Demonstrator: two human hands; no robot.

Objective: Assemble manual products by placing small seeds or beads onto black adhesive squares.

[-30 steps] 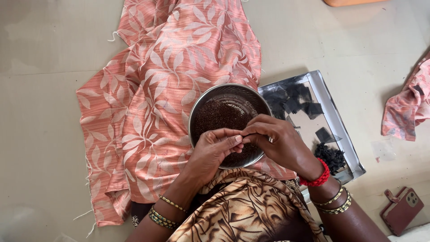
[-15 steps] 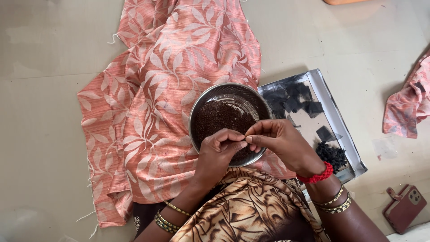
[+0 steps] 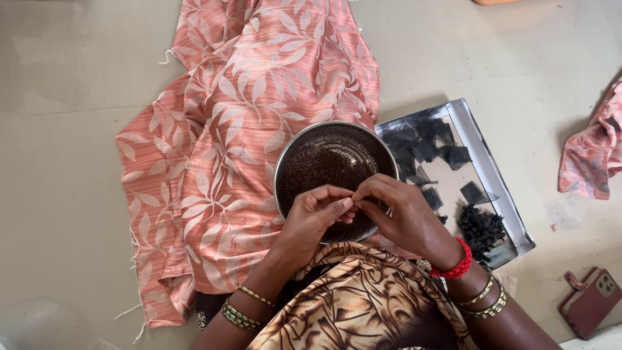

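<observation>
A round steel bowl (image 3: 382, 148) holding fine dark brown grains rests on a pink leaf-patterned cloth (image 3: 240, 116). My left hand (image 3: 314, 217) and my right hand (image 3: 398, 214) meet fingertip to fingertip over the bowl's near edge. The fingers of both are pinched together on something very small; what it is cannot be made out. My right wrist wears a red band and gold bangles, my left wrist gold bangles.
A shallow metal tray (image 3: 495, 175) right of the bowl holds dark flat squares and a heap of small black pieces (image 3: 481, 227). A red phone (image 3: 591, 301) lies at the lower right, another pink cloth (image 3: 593, 152) at the right edge. Beige floor surrounds everything.
Both hands stay pinched together over the bowl and have shifted only slightly. The view has drifted a little.
</observation>
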